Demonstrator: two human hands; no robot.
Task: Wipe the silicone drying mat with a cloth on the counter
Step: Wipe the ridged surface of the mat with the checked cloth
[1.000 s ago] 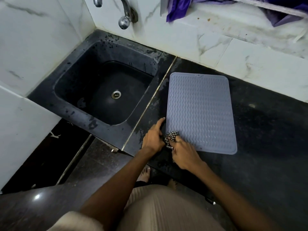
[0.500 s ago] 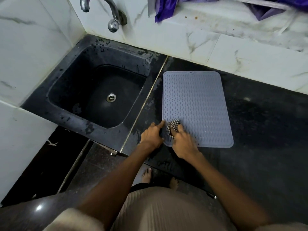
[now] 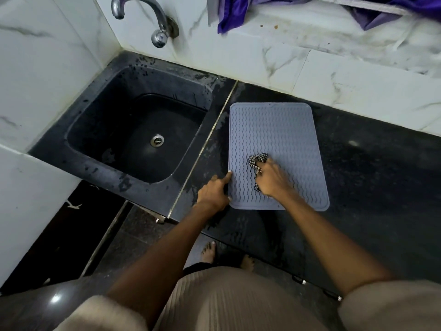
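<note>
A grey-blue silicone drying mat (image 3: 284,130) with wavy ridges lies flat on the black counter (image 3: 372,177), just right of the sink. My right hand (image 3: 272,179) grips a bunched black-and-white checked cloth (image 3: 256,163) and presses it on the mat's lower middle. My left hand (image 3: 214,192) rests at the mat's near-left edge, its index finger stretched along the edge and touching it.
A black sink (image 3: 133,134) with a steel drain sits left of the mat, under a chrome tap (image 3: 157,27). White marble tiles (image 3: 334,75) back the counter. Purple fabric (image 3: 233,13) hangs from a ledge above. My bare feet (image 3: 210,252) stand below the counter edge.
My right hand has moved the cloth from the mat's near-left corner up and right onto its lower middle. My left hand stayed at the mat's left edge.
</note>
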